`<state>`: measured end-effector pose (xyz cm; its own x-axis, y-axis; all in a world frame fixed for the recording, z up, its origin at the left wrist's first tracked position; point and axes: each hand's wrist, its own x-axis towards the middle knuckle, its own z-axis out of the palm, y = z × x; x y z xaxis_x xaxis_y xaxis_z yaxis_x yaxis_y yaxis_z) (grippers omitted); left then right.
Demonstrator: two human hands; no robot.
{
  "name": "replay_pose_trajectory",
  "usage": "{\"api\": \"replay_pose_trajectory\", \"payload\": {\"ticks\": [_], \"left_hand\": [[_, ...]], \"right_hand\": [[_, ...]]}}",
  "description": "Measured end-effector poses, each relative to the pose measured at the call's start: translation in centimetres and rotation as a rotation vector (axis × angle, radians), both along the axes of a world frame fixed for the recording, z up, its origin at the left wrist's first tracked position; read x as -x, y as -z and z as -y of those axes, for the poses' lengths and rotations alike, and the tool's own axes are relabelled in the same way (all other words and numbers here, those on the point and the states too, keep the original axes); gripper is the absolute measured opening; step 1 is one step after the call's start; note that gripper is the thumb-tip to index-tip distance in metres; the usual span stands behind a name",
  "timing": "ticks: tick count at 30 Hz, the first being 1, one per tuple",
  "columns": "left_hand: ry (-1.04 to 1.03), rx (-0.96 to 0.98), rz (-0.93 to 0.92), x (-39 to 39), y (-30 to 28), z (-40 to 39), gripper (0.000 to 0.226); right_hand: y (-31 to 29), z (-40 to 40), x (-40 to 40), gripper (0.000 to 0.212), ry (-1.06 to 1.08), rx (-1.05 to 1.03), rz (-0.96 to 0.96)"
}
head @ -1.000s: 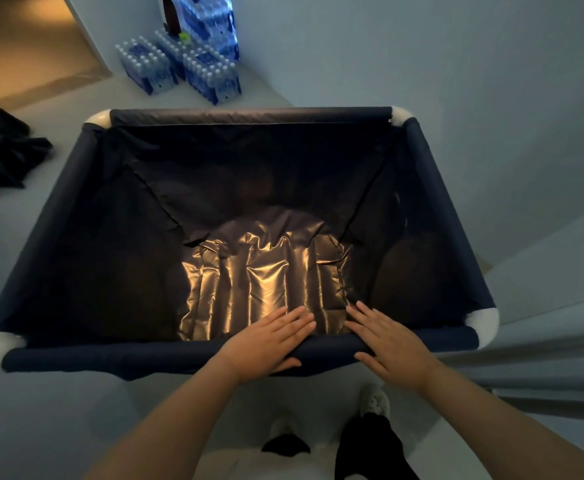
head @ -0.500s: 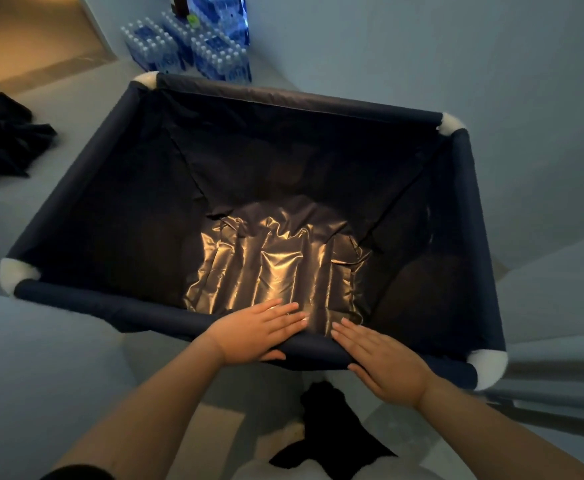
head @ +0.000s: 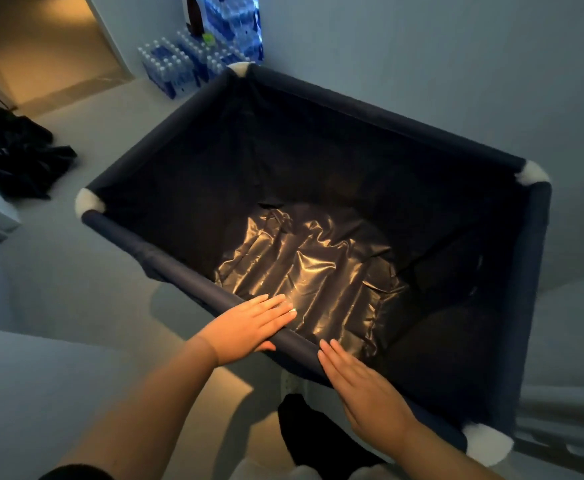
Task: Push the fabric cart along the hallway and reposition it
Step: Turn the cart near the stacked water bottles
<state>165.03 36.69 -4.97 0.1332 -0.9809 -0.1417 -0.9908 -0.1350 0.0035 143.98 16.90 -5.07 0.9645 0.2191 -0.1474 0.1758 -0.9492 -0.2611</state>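
The fabric cart (head: 387, 116) is a deep navy bin with padded rails and white corner caps, turned at an angle in front of me. Its inside holds only a crinkled shiny dark liner (head: 301, 268) on the bottom. My left hand (head: 249, 323) lies flat across the near rail, fingers straight over the top and thumb below the rail. My right hand (head: 363, 382) presses flat against the same rail a little to the right, fingers straight and together. Neither hand is curled around the rail.
Packs of bottled water (head: 176, 69) are stacked on the floor past the cart's far left corner. A black heap (head: 17, 157) lies at the left. A lit doorway (head: 41, 46) opens at the upper left. A pale wall (head: 457, 64) runs along the cart's right side.
The cart has swung clockwise, so its far end now points right toward the wall and its near left corner has moved away. Both hands stayed flat on the near rail.
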Motion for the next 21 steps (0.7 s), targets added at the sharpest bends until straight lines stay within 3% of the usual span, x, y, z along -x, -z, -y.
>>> {"api": "replay_pose_trajectory", "payload": {"ticks": [6,11,21], "left_hand": [[-0.238,0.067,-0.007,-5.8,-1.0,-1.6,0.061],[-0.339,0.036,-0.006,-11.4,-2.0,-1.9,0.050],[-0.299,0.056,-0.027,-23.6,-1.3,-1.6,0.051]], "right_hand": [[-1.0,-4.4,-7.5,0.094,0.168,-0.022,-0.042],[-1.4,-7.3,-14.0,0.091,0.276,-0.062,-0.040],[-2.0,-10.3,-26.0,0.083,0.414,-0.020,-0.019]]}}
